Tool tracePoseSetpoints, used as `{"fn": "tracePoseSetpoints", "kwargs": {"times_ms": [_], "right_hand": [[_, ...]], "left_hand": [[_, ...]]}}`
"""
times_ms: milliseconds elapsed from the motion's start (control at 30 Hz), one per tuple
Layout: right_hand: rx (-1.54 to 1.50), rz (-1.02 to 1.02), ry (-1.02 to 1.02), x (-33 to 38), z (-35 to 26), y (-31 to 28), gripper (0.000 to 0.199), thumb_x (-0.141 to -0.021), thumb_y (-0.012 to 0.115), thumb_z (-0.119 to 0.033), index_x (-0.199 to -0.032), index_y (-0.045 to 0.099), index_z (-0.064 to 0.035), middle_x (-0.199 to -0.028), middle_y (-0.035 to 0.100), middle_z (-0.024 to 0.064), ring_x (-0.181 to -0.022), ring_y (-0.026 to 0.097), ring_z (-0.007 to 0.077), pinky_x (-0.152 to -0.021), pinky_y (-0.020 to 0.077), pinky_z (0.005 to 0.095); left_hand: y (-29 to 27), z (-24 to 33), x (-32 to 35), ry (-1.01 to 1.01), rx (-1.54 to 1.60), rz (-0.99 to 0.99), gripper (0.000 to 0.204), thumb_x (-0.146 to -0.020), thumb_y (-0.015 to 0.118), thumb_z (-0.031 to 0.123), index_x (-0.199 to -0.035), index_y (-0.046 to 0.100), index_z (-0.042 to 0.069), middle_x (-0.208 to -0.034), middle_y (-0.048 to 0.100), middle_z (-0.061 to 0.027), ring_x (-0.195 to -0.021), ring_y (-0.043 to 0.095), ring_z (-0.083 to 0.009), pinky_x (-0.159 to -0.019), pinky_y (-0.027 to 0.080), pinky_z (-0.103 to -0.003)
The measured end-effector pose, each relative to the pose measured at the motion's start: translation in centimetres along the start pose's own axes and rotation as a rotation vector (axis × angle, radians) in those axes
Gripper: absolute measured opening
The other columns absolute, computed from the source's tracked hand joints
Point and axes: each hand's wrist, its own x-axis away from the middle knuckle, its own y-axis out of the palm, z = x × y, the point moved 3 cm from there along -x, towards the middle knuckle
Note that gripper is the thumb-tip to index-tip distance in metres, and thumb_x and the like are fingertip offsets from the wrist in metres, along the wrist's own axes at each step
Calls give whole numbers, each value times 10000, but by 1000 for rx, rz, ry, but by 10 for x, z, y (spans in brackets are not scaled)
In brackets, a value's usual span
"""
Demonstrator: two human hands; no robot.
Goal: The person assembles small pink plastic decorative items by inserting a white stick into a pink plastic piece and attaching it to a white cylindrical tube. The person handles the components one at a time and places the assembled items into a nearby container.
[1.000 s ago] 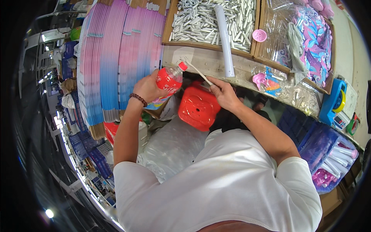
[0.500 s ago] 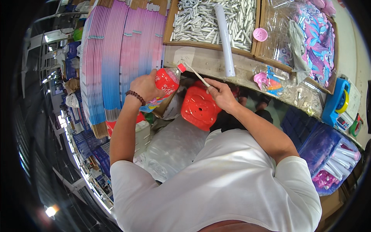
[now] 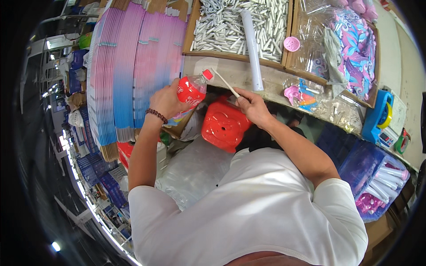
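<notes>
Wrapped the fingers of the left hand [image 3: 167,104] round a tilted, red-labelled bottle [image 3: 191,91]. Pinched a thin white stick [image 3: 225,82] in the nearly closed fingers of the right hand [image 3: 254,108], angled toward the bottle's red cap [image 3: 207,74]. Had the desk [image 3: 272,80] beyond, bearing a tray [image 3: 222,56] of small white pieces [image 3: 218,37].

White lettering [image 3: 192,99] on red-labelled bottle [image 3: 191,89]

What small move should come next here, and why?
Perhaps ease the white stick toward the red cap, with the bottle held steady: the left hand grips the bottle, and the stick, pinched in the right hand, appears to end just beside the cap.
</notes>
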Motion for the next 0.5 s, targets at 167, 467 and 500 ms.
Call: {"fn": "tracePoseSetpoints", "kwargs": {"times_ms": [167, 467, 500], "right_hand": [[-250, -73, 106, 1, -43, -8, 357, -980, 449, -75, -1330, 510, -39, -869, 547, 11, -541, 388, 62, -428, 316, 220], [-472, -148, 237, 12, -68, -23, 372, -989, 464, -126, -1358, 456, -73, -874, 545, 23, -487, 282, 38, -406, 213, 194], [-449, -114, 249, 15, -66, -25, 372, -989, 468, -132, -1357, 459, -78, -868, 545, 19, -489, 286, 38, -409, 216, 195]], "left_hand": [[38, -3, -8, 187, 559, 262, 796, -670, 821, 147, -1340, 408, 27, -1186, 594, -152, -1116, 584, -269, -959, 462, -356], [116, -7, -70, 235, 1180, 589, 846, -632, 854, 105, -1327, 382, 3, -1253, 520, -129, -1148, 531, -231, -983, 440, -373], [121, -2, -78, 228, 1216, 622, 856, -629, 858, 111, -1329, 379, 2, -1254, 519, -128, -1147, 531, -231, -982, 440, -376]]}}
